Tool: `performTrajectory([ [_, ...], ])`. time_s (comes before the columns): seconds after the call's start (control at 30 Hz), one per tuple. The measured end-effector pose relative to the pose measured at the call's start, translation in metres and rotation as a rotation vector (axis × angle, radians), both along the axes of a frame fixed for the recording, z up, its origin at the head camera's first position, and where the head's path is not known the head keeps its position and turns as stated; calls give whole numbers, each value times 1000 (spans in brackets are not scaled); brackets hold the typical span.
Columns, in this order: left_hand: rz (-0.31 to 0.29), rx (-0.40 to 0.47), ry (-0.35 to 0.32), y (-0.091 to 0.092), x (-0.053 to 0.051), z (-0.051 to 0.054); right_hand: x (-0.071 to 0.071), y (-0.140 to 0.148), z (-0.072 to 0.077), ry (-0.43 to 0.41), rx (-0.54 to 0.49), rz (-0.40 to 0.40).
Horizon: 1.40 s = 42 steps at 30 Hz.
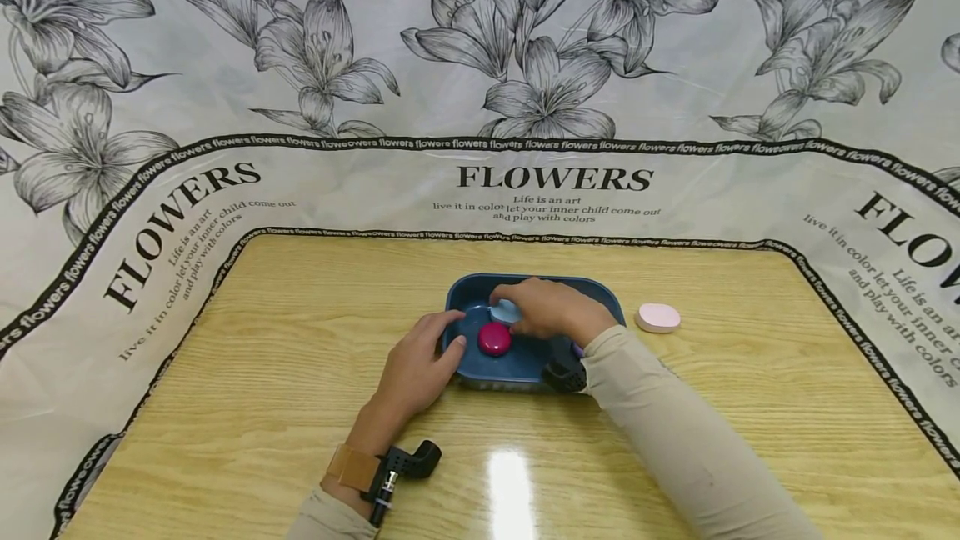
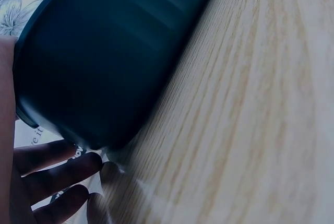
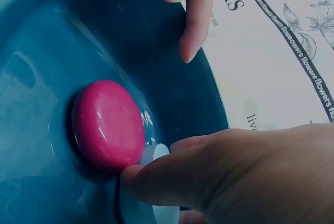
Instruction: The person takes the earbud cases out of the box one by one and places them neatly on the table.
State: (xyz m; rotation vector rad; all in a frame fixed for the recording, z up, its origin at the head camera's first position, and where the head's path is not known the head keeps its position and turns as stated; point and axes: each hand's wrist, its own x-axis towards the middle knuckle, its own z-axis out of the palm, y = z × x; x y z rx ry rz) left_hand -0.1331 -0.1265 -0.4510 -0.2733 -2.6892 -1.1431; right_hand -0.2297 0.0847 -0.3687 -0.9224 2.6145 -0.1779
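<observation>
A dark blue plastic basin (image 1: 517, 367) sits on the table. Over its left end lies my left hand (image 1: 415, 367); index finger and thumb reach across the rim, while the other fingers (image 2: 62, 177) are outside the end wall. Inside the basin my right hand (image 1: 551, 307) pinches a light blue oval piece (image 1: 505, 312), partly covered by the fingers. Right beside it rests a glossy magenta rounded piece (image 3: 108, 126), which my right thumb appears to touch. A bit of something purple (image 1: 577, 349) shows next to my right wrist, mostly hidden.
To the right of the basin a pale pink oval piece (image 1: 658, 317) lies on the wooden table (image 1: 300, 315). A white flower-printed cloth (image 1: 360, 182) surrounds the table's back and sides. Black camera mounts (image 1: 408, 461) are strapped to both wrists.
</observation>
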Motion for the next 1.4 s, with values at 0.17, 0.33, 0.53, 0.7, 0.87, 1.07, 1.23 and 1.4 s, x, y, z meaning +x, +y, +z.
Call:
performTrajectory([
  [0.17, 0, -1, -3, 0, 0, 0, 2, -2, 0, 21, 13, 10],
  [0.33, -3, -4, -5, -1, 1, -1, 4, -5, -1, 36, 11, 27],
  [0.53, 1, -1, 4, -2, 1, -1, 4, -8, -2, 51, 23, 30],
  [0.7, 0, -4, 2, -2, 1, -1, 4, -10, -1, 49, 35, 38],
  [0.87, 0, -3, 4, -2, 0, -1, 4, -12, 0, 46, 23, 32],
  [1.07, 1, -9, 2, -1, -1, -2, 3, -8, -2, 50, 15, 6],
  [1.23, 1, -9, 8, 0, -1, -1, 3, -2, 0, 47, -4, 0],
  [1.4, 0, -6, 16, 0, -1, -1, 2, 5, 4, 73, -69, 3],
])
